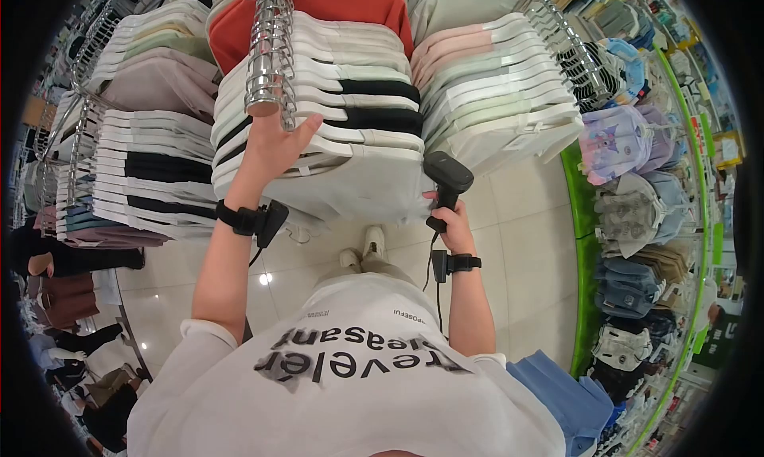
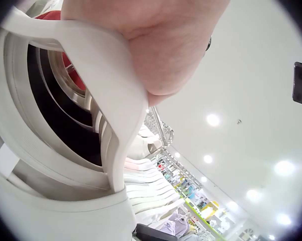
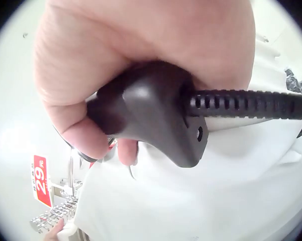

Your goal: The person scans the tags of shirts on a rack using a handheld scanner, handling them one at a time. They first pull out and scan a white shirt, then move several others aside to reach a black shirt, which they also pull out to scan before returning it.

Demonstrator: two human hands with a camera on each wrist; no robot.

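My left hand is at the front end of a chrome display rail, its thumb spread straight over the hangers. The rail's end hides its other fingers. In the left wrist view the palm lies right over a white hanger, which carries a white garment. My right hand grips the handle of a black handheld barcode scanner beside the front garment. A ribbed cable runs from the base of the scanner's handle.
White and black garments hang on the left rack, pale ones on the right. A red price sign reads 29. Along the green-edged wall display hang more clothes. Tiled floor lies below.
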